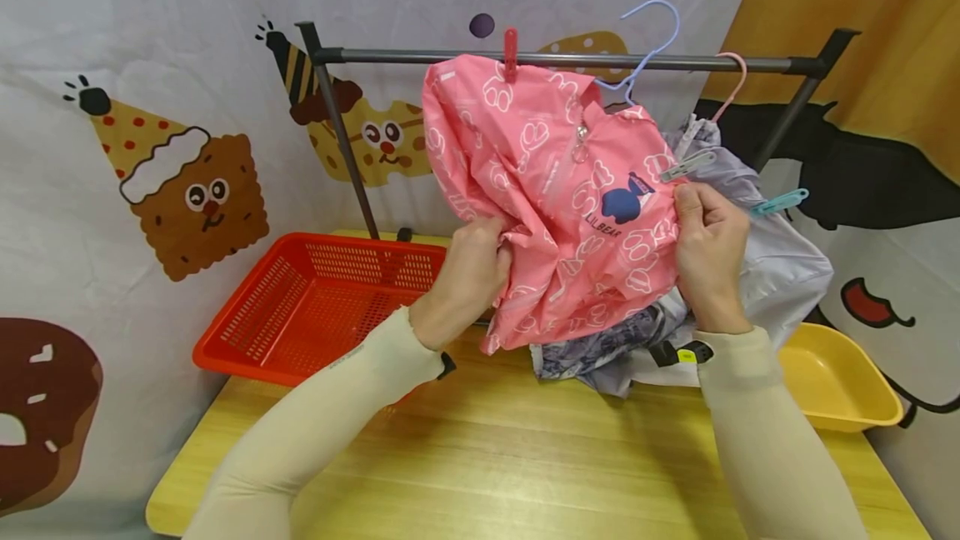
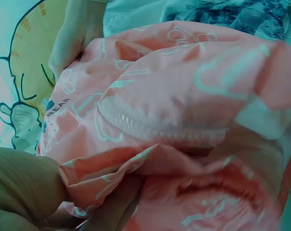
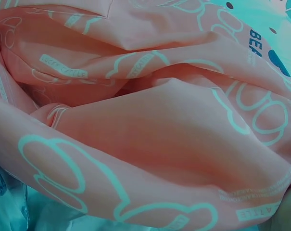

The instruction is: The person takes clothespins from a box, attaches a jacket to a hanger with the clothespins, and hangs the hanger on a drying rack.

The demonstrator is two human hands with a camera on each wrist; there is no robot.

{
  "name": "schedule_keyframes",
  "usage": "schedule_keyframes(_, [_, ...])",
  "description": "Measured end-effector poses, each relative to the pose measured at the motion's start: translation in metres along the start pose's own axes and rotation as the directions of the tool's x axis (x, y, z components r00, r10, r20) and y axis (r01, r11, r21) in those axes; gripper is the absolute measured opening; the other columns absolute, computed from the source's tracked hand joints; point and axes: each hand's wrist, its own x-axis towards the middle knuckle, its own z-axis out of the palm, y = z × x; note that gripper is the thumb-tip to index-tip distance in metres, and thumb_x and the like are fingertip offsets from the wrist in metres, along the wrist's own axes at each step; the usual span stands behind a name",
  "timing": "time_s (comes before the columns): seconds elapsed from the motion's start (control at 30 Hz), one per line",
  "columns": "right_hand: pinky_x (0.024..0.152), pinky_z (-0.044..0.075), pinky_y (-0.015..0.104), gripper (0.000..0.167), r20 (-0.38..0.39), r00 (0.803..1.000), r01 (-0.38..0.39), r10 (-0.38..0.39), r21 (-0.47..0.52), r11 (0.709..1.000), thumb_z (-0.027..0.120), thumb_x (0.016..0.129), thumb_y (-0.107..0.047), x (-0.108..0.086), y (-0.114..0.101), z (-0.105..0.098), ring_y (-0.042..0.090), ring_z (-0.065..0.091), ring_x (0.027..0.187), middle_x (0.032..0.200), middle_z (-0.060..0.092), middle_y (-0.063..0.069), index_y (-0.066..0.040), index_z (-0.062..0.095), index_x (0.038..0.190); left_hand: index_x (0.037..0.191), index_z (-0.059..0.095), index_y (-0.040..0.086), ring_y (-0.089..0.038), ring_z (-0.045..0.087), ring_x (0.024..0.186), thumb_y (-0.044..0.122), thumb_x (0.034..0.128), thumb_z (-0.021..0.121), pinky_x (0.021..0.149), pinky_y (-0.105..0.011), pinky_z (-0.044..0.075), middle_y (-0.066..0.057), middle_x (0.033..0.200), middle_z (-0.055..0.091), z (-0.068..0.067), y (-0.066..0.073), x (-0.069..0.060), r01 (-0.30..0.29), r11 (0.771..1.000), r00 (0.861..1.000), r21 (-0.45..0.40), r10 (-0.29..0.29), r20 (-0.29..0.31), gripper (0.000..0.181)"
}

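Note:
A pink children's jacket (image 1: 555,190) with white outlines and a blue bear print hangs bunched from a blue hanger (image 1: 660,40) on the rack's bar. My left hand (image 1: 465,273) grips folds at its left side; in the left wrist view, thumb and fingers pinch the cloth (image 2: 102,178) beside a zipper (image 2: 150,127). On the other side, my right hand (image 1: 708,244) pinches the jacket's edge just below a whitish clothespin (image 1: 688,166). A red clothespin (image 1: 511,55) stands at the jacket's top, by the bar. Pink cloth (image 3: 155,130) fills most of the right wrist view.
Behind the jacket, a grey garment (image 1: 780,248) with a teal clothespin (image 1: 780,202) hangs near a pink hanger (image 1: 738,77). The dark rack (image 1: 375,56) stands on a wooden table (image 1: 525,457). A red basket (image 1: 247,298) sits left, a yellow basin (image 1: 840,382) right.

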Motion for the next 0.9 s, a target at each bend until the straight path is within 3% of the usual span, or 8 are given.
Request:
schedule_keyframes(0.23, [0.055,0.05,0.016,0.026,0.002,1.0,-0.008,0.008,-0.003,1.0,0.071,0.118,-0.025,0.002,0.001,0.0,0.001,0.062,0.059,0.073,0.069,-0.013,-0.015,0.086,0.1,0.12,0.08,-0.001,-0.038,0.085,0.1,-0.006,0.1091,0.067,0.084,-0.046,0.072,-0.02,0.113,0.084,0.004,-0.008,0.001,-0.016,0.998,0.999,0.062,0.013,0.047,0.018])
schedule_keyframes(0.37, [0.056,0.05,0.015,0.026,0.008,1.0,-0.007,0.007,-0.032,0.999,0.07,0.118,-0.027,0.002,0.002,-0.001,0.0,0.062,0.06,0.073,0.069,-0.014,-0.014,0.086,0.103,0.118,0.081,-0.002,-0.038,0.085,0.098,-0.008,0.1061,0.066,0.081,-0.045,0.071,-0.022,0.112,0.084,0.004,-0.014,0.001,-0.025,0.995,0.997,0.093,0.018,0.077,0.021])
schedule_keyframes(0.5, [0.058,0.051,0.015,0.025,0.006,1.0,-0.012,0.013,-0.058,0.998,0.07,0.119,-0.027,0.001,0.002,-0.001,0.0,0.062,0.063,0.076,0.07,-0.016,-0.015,0.086,0.104,0.111,0.084,-0.003,-0.036,0.084,0.089,-0.008,0.1037,0.067,0.075,-0.043,0.069,-0.022,0.101,0.084,0.003,-0.018,-0.001,-0.008,0.99,0.992,0.141,-0.01,0.128,0.019])
schedule_keyframes(0.67, [0.058,0.05,0.015,0.024,0.002,1.0,-0.012,0.012,-0.072,0.997,0.07,0.119,-0.026,0.001,0.003,-0.001,-0.001,0.061,0.064,0.076,0.069,-0.017,-0.016,0.086,0.104,0.103,0.084,-0.003,-0.029,0.079,0.072,-0.004,0.1023,0.07,0.065,-0.037,0.064,-0.017,0.086,0.081,0.001,-0.024,-0.005,0.037,0.984,0.975,0.173,-0.073,0.208,0.015])
schedule_keyframes(0.9, [0.06,0.049,0.014,0.022,-0.014,1.0,-0.02,0.019,-0.119,0.993,0.07,0.118,-0.024,0.003,0.006,-0.003,-0.002,0.061,0.066,0.077,0.07,-0.021,-0.015,0.086,0.105,0.111,0.081,0.001,-0.02,0.071,0.068,0.007,0.1089,0.075,0.062,-0.031,0.057,-0.01,0.086,0.077,-0.005,-0.034,-0.014,0.104,0.977,0.933,0.186,-0.16,0.322,0.009])
